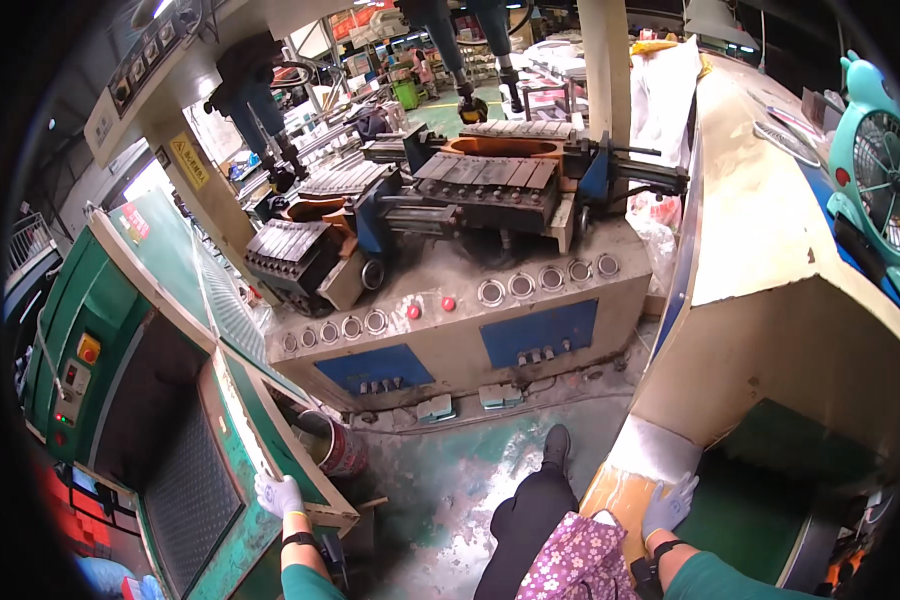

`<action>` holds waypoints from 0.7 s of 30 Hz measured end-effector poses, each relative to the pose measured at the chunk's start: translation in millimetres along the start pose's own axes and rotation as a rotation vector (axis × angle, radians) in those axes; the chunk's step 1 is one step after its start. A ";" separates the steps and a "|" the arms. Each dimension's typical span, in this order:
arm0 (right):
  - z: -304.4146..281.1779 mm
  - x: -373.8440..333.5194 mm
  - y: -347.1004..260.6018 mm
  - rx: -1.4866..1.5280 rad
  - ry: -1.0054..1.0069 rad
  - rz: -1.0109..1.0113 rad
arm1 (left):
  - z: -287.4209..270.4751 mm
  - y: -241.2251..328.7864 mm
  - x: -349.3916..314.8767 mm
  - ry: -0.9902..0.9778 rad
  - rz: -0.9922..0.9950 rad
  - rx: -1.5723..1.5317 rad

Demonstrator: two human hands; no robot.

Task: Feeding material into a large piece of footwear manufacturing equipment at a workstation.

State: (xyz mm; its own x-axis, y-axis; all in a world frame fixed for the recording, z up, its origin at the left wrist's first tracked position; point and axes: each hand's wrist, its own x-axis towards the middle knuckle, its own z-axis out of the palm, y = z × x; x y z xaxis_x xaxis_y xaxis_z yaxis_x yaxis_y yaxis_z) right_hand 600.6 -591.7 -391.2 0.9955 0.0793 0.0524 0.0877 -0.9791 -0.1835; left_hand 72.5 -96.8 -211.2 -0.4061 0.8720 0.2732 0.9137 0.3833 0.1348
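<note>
Across the scuffed grey-green floor (450, 490) stands a beige two-station machine (460, 355) with blue panels. The person's pale-gloved left hand (279, 494) rests on a green metal frame (295, 463); I cannot tell whether its fingers grip. Opposite, the pale-gloved right hand (670, 505), open, fingers parted, touches an orange-tan board (612, 490) beside a big beige cabinet (770, 340).

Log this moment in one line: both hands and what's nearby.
left hand: gloved, at green cabinet edge | right hand: gloved, at tan panel | ahead: beige machine, red buttons
</note>
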 end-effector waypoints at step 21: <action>-9.2 -1.5 -6.1 0.111 -0.029 0.105 | -69.1 -2.0 -36.1 -0.076 0.278 -0.146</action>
State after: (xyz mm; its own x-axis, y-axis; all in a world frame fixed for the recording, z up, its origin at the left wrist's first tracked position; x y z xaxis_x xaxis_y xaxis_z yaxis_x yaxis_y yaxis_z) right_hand 598.2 -587.5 -381.2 0.9999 -0.0151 -0.0012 -0.0147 -0.9558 -0.2936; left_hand 84.4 -150.1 -155.5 -0.1341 0.9596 0.2475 0.9759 0.0845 0.2014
